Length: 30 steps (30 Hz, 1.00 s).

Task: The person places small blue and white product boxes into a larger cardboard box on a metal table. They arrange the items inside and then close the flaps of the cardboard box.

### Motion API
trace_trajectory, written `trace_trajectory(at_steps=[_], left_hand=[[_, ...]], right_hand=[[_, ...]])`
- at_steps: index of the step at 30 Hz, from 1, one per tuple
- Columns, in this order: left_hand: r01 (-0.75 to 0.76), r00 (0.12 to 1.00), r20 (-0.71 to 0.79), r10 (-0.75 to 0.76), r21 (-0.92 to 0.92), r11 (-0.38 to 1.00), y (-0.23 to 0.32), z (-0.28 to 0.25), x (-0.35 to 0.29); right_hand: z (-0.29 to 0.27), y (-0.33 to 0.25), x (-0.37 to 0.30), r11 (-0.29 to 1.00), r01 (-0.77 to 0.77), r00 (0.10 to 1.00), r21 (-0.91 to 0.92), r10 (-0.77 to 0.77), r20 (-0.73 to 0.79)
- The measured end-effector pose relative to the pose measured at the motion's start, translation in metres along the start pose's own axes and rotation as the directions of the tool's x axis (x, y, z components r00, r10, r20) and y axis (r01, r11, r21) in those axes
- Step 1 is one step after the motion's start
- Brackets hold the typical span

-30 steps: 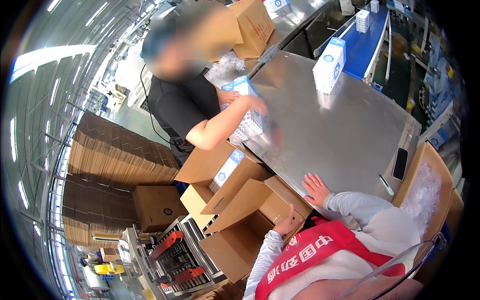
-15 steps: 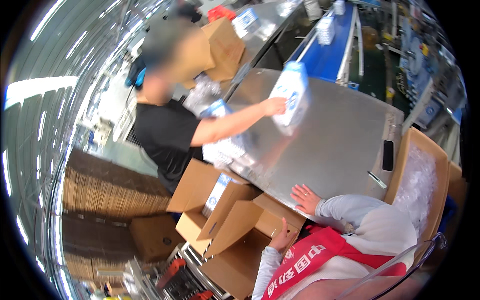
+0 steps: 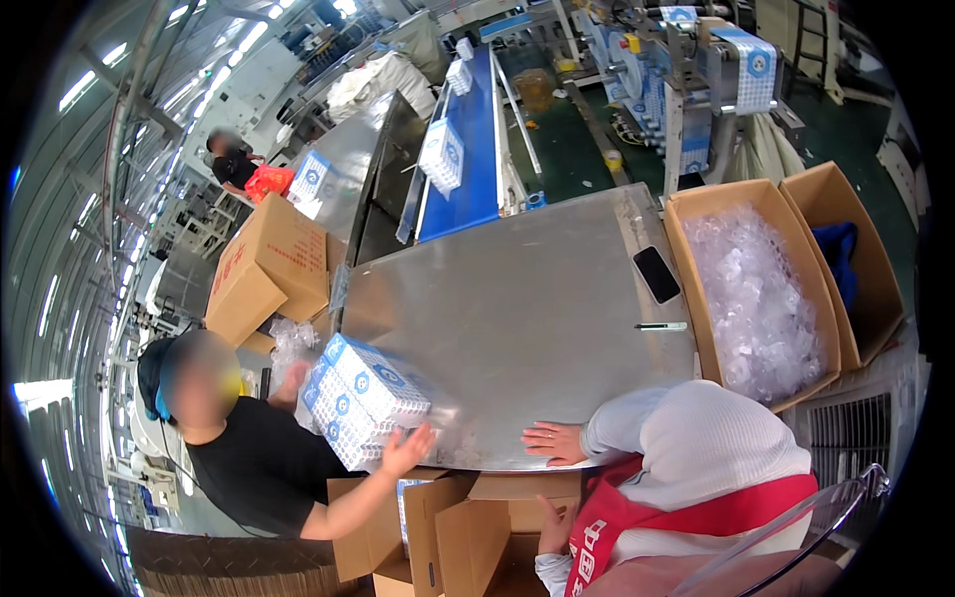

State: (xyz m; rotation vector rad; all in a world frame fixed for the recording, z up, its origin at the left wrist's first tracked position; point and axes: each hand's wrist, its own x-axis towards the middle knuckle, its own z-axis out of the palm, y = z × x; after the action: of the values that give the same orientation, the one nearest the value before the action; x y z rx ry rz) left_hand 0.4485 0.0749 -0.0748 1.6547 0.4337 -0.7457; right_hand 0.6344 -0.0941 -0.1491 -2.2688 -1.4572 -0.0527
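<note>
My right hand [image 3: 555,444] lies flat on the near edge of the metal table [image 3: 517,308], fingers spread, holding nothing. Lower down, my left hand [image 3: 557,525] is at the edge of an open cardboard carton [image 3: 468,537], thumb raised apart from the fingers, with no object visible in it. To the left, a person in black has both hands around a block of blue-and-white printed packs [image 3: 360,400] at the table's corner. A second open carton [image 3: 373,527] below that person has a blue-and-white pack inside.
A phone [image 3: 656,275] and a pen [image 3: 661,326] lie on the table's right side. Beyond it stands a carton of clear plastic pieces [image 3: 756,298]. A blue conveyor belt [image 3: 476,149] carries packs toward the table. Another carton [image 3: 267,261] stands at left.
My view has turned, shifting the scene. The co-worker has brought the pack from mid-table to the block at the left, now with both hands around it. My right hand stays on the table edge.
</note>
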Motion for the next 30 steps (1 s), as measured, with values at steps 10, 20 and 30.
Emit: trace_trajectory(at_steps=[10, 20, 30], left_hand=[[0.031, 0.997, -0.070, -0.033, -0.032, 0.999, -0.005, 0.007, 0.007], [0.111, 0.989, 0.132, -0.068, -0.359, 0.927, -0.109, -0.019, 0.059], [0.024, 0.944, -0.303, 0.127, 0.451, 0.892, 0.020, 0.020, -0.016]], right_hand=[[0.001, 0.000, 0.001, 1.000, 0.015, 1.000, -0.022, -0.016, -0.026], [-0.009, 0.002, 0.005, 1.000, 0.002, 0.999, -0.031, -0.001, 0.035], [-0.015, 0.001, 0.010, 0.994, -0.057, 0.998, 0.095, 0.053, 0.039]])
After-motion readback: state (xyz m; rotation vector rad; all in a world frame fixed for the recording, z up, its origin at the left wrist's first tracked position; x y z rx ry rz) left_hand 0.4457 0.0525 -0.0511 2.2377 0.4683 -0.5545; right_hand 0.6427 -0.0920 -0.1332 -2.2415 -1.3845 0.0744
